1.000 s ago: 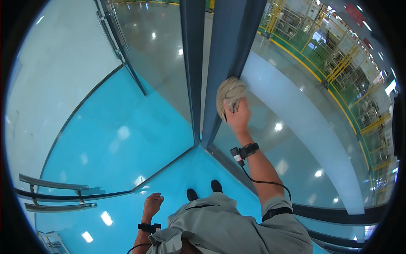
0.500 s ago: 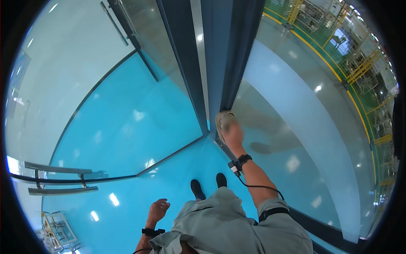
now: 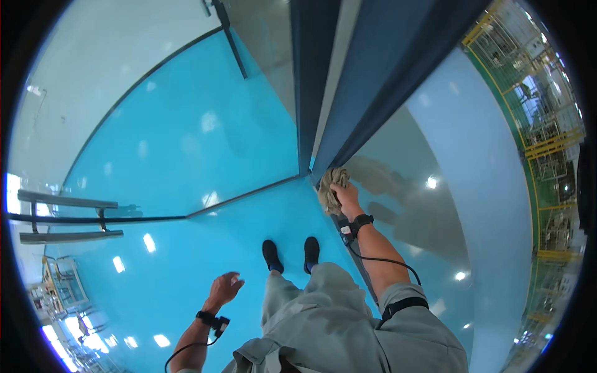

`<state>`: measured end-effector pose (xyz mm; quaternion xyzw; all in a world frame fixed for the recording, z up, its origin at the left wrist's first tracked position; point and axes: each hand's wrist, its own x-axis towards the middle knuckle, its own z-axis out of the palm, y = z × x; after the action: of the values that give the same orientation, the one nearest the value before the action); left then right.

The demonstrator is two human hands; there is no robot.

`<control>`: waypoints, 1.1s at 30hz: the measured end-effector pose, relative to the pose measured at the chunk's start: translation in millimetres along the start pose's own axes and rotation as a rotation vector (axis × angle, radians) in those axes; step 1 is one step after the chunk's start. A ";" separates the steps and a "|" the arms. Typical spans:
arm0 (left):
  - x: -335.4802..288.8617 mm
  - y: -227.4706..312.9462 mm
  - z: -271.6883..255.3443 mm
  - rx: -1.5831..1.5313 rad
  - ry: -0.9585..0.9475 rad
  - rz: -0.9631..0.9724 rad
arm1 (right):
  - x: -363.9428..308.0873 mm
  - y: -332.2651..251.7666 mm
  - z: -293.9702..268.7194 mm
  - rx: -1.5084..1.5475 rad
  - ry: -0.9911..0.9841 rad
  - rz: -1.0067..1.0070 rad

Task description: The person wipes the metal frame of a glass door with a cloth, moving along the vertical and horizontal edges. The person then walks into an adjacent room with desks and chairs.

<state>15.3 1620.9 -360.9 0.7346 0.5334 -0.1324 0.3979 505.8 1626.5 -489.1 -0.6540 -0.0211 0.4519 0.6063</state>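
My right hand (image 3: 346, 195) is closed on a crumpled tan cloth (image 3: 331, 189). The cloth is against the lower part of a dark blue-grey upright frame post (image 3: 373, 81), by the glass pane on the right. Low at my left side hangs my left hand (image 3: 226, 288), empty, its fingers loosely bent and apart. Each wrist wears a black strap with a small cabled device.
A glass door with a double bar handle (image 3: 71, 217) stands open at the left. Glossy turquoise floor (image 3: 205, 149) lies under my black shoes (image 3: 311, 250). Beyond the right glass are yellow fencing (image 3: 550, 144) and machinery.
My view has turned, and the post now leans to the right. The cloth stays low by the post in my right hand, now less blurred. My left hand still hangs at my side.
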 end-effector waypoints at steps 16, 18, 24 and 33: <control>14.4 -33.2 98.1 -0.247 -0.157 -0.005 | -139.0 -165.2 54.6 0.346 -0.034 -0.336; 16.8 -40.2 90.4 -0.201 -0.172 -0.025 | -180.5 -209.6 65.8 0.300 -0.057 -0.435; 47.1 -62.3 81.0 -0.236 -0.110 0.039 | -188.1 -237.8 49.7 -0.076 -0.123 -0.894; 42.0 -73.9 127.8 -0.333 -0.088 -0.047 | -85.8 -136.0 72.6 -0.106 0.292 -0.720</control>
<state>-4.4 1565.1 -502.5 0.6392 0.5472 -0.0838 0.5338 481.2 1669.2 -319.7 -0.6924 -0.1860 0.1106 0.6883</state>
